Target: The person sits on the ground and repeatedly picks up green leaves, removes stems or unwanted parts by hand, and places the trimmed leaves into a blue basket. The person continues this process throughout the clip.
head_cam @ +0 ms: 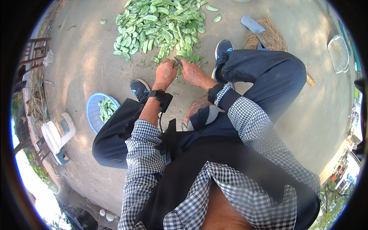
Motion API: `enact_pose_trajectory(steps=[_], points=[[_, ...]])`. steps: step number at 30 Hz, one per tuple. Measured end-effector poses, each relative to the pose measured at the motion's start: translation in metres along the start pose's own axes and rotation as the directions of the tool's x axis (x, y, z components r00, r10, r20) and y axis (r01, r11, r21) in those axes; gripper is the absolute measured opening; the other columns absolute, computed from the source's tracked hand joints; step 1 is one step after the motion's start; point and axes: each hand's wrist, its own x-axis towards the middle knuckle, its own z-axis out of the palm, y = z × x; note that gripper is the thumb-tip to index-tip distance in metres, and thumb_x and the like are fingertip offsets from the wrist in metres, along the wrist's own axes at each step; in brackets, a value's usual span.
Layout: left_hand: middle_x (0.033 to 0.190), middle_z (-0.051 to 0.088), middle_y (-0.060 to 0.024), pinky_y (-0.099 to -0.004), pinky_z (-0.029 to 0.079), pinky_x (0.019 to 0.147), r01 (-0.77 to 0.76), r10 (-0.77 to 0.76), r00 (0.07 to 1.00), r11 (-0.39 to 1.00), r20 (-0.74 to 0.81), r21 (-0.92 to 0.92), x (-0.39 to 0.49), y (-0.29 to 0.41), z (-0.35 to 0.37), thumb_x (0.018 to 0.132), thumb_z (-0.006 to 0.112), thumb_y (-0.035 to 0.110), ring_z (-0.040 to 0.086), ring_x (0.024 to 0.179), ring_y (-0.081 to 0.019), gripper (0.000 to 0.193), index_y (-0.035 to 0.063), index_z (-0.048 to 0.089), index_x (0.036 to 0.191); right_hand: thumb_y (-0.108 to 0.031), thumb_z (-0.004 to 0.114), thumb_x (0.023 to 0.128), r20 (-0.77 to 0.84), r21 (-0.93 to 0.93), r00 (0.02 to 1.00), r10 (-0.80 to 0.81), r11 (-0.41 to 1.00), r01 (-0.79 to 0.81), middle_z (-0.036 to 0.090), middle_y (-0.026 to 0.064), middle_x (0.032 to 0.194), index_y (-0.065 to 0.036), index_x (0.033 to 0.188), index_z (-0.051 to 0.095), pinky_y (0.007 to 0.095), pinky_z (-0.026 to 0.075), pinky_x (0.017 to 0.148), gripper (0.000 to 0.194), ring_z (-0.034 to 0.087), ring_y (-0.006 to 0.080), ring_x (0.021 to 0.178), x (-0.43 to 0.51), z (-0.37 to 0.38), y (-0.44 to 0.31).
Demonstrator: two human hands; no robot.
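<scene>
My left hand [166, 73] and my right hand [194, 73] meet over the concrete ground, just below a large heap of flat green bean pods [161, 27]. Between the thumb and fingers of the right hand is a small dark blade [178, 60], probably a knife; its handle is hidden in the grip. The left fingertips pinch a green bean pod [175, 64], mostly covered and close against the blade. Small green trimmings [196, 58] lie scattered around both hands.
A blue plastic basket [91, 107] with pods stands beside my left knee. Further left is a white bucket [66, 126]. Beyond my right shoe [222, 51] lies a straw broom [271, 33] with a pale blue-grey flat tool [253, 24] on it. A clear plastic container [338, 54] sits far right.
</scene>
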Motion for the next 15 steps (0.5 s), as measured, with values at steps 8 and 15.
enact_pose_trajectory(steps=[8, 15], points=[[0.076, 0.055, -0.0115, -0.0413, 0.046, 0.065, -0.044, 0.043, 0.999, 0.998, 0.021, 0.045, -0.015, 0.014, 0.008, 0.071, 0.060, 0.011, 0.056, 0.074, -0.0344, 0.013, 0.0044, 0.061, 0.082, -0.008, 0.046, 0.076, 0.022, -0.041, 0.997, 0.069, 0.997, -0.068, 0.056, 0.0303, 0.072, 0.007, 0.096, 0.040, 0.0494, 0.044, 0.065, 0.025, 0.057, 0.0445, 0.071, -0.003, 0.012, 0.005], [0.067, 0.057, -0.0076, -0.0288, 0.041, 0.050, 0.300, -0.380, 0.916, 0.430, 0.130, -0.851, -0.007, -0.002, -0.004, 0.076, 0.061, 0.010, 0.053, 0.054, -0.0183, 0.015, 0.0018, 0.057, 0.088, -0.013, 0.044, 0.082, -0.223, -0.083, 0.975, -0.012, 0.997, -0.006, 0.057, 0.0208, 0.069, 0.005, 0.094, 0.045, 0.0420, 0.045, 0.060, 0.021, 0.057, 0.0362, 0.063, 0.010, 0.032, 0.039]])
